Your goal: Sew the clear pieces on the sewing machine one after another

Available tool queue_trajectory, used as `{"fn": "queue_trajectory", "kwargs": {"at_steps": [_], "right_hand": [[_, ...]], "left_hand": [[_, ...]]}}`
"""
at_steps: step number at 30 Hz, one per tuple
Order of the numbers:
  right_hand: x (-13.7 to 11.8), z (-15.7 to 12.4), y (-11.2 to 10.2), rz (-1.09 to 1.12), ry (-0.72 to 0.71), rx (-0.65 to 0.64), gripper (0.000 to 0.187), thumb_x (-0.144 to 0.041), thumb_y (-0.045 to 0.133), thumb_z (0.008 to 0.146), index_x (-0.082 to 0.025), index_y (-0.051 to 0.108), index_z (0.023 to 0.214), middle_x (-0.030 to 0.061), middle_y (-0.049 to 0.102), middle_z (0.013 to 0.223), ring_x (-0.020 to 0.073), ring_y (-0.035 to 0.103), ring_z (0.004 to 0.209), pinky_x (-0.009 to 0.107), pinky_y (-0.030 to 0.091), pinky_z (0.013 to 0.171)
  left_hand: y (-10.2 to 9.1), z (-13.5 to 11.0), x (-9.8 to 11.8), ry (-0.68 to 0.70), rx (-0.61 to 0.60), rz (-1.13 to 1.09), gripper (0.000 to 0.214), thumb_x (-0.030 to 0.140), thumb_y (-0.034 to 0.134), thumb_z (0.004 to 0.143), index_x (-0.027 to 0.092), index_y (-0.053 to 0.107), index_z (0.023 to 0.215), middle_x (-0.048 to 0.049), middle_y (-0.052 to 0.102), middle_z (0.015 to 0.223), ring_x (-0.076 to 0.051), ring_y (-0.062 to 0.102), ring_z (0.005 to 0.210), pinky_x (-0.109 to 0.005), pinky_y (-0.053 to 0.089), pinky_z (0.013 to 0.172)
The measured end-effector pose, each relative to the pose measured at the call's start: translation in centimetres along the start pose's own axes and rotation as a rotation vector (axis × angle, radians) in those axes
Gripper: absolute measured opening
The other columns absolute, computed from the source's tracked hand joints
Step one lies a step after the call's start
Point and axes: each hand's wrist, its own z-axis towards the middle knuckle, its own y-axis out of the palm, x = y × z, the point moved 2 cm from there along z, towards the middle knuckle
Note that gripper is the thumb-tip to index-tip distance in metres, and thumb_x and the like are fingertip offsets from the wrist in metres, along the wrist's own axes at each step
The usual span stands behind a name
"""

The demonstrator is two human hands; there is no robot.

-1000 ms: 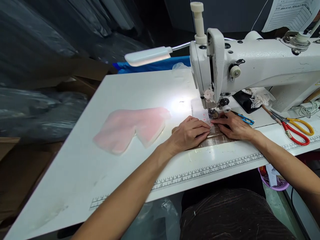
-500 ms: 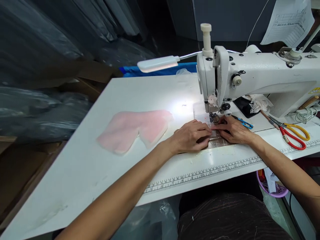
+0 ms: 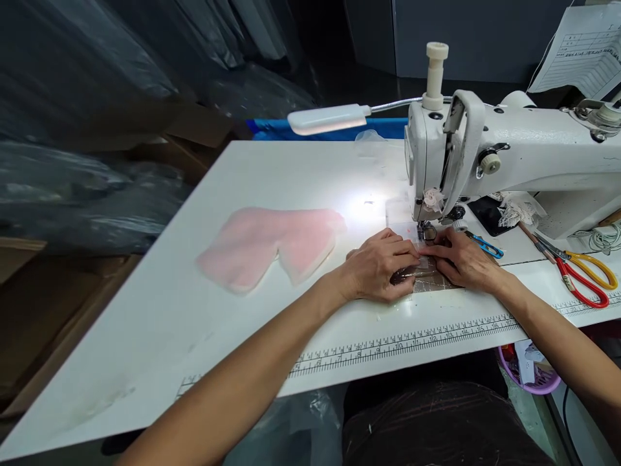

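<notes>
My left hand [image 3: 381,265] and my right hand [image 3: 460,259] rest side by side on a small clear piece of fabric [image 3: 424,262] in front of the presser foot [image 3: 425,232] of a white sewing machine [image 3: 509,162]. Fingertips of both hands pinch and press the piece flat on a brown taped patch [image 3: 436,282] of the white table [image 3: 291,175]. The fingers are curled and pressed together on the piece. A stack of pink cut fabric pieces [image 3: 272,246] lies to the left of my left hand.
A lamp [image 3: 327,120] on a flexible neck lights the needle area. Small blue snips [image 3: 488,246] lie right of my right hand; red and yellow scissors [image 3: 582,275] lie further right. A ruler strip [image 3: 412,340] runs along the table's front edge. A purple basket [image 3: 528,375] hangs below.
The view has shifted so the machine sits further right. Both hands stay at the presser foot on the small piece, having drawn it slightly nearer to me.
</notes>
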Motion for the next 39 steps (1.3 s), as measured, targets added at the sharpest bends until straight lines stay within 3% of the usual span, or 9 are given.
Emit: {"fn": "queue_trajectory", "kwargs": {"at_steps": [10, 25, 39], "right_hand": [[-0.4, 0.2, 0.1, -0.009, 0.081, -0.044, 0.041, -0.027, 0.043, 0.101, -0.025, 0.063, 0.137, 0.0136, 0.057, 0.108, 0.0267, 0.056, 0.101, 0.048, 0.054, 0.092], [-0.6, 0.1, -0.2, 0.032, 0.078, -0.020, 0.037, -0.026, 0.046, 0.100, -0.025, 0.068, 0.131, 0.0136, 0.057, 0.108, 0.0260, 0.059, 0.101, 0.047, 0.056, 0.091], [-1.0, 0.7, -1.0, 0.103, 0.118, -0.037, 0.039, -0.024, 0.046, 0.099, -0.021, 0.066, 0.132, 0.0149, 0.058, 0.114, 0.0250, 0.061, 0.100, 0.044, 0.055, 0.091]], "left_hand": [[-0.2, -0.3, -0.1, -0.015, -0.069, 0.024, 0.031, 0.031, 0.057, 0.083, 0.019, 0.071, 0.108, -0.0084, 0.074, 0.106, -0.023, 0.065, 0.083, -0.042, 0.049, 0.077], [-0.2, -0.2, -0.3, -0.047, -0.073, 0.119, 0.037, 0.034, 0.055, 0.085, 0.013, 0.068, 0.112, -0.0125, 0.073, 0.115, -0.025, 0.066, 0.089, -0.040, 0.047, 0.078], [-0.4, 0.4, -0.8, -0.201, -0.271, 0.164, 0.046, 0.040, 0.051, 0.090, 0.016, 0.063, 0.127, -0.0121, 0.066, 0.129, -0.026, 0.062, 0.107, -0.040, 0.044, 0.088]]}}
